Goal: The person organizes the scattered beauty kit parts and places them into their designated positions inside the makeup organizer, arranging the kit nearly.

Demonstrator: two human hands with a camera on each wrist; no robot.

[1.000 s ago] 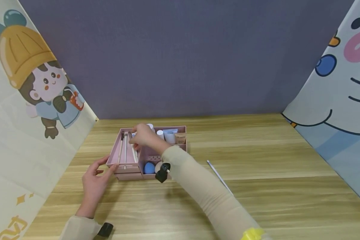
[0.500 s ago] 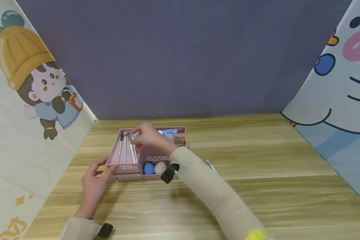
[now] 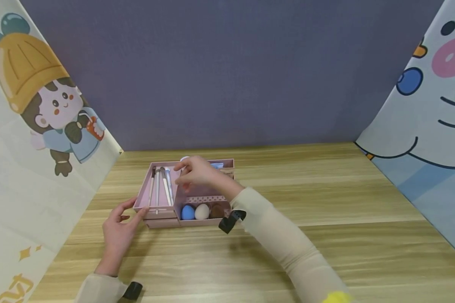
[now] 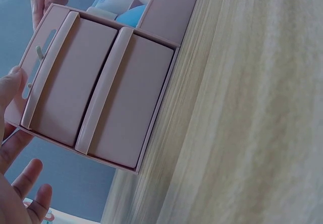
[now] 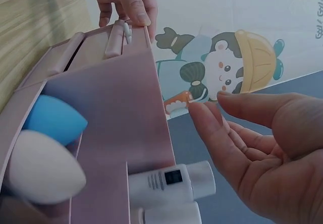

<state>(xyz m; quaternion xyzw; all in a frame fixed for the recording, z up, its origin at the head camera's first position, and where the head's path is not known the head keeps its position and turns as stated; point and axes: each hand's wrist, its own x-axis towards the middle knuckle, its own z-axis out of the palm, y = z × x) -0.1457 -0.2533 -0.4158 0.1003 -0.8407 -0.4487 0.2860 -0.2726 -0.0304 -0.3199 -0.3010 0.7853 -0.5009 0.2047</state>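
On the table stands a pink makeup organizer (image 3: 176,213). Its left tray holds several slim makeup brushes (image 3: 164,187), lying side by side lengthwise. My left hand (image 3: 119,229) grips the front left corner, thumb on the front rim and fingers along the side. My right hand (image 3: 201,171) hovers over the middle of the organizer, right of the brushes. In the right wrist view its thumb and fingers (image 5: 212,125) are apart with nothing between them. A blue makeup sponge (image 3: 188,212), a cream sponge (image 3: 202,211) and a brown sponge (image 3: 217,211) sit in the front compartment.
White bottles (image 5: 161,186) stand in the back compartment, partly behind my right hand in the head view. Two closed drawers (image 4: 70,77) face front below the brush tray. A grey-purple panel (image 3: 227,75) rises behind the table (image 3: 326,202), with printed panels either side.
My right hand has left the brushes and moved right. The brown sponge now shows, and my sleeve covers where the thin white stick lay on the table. The left hand stays put.
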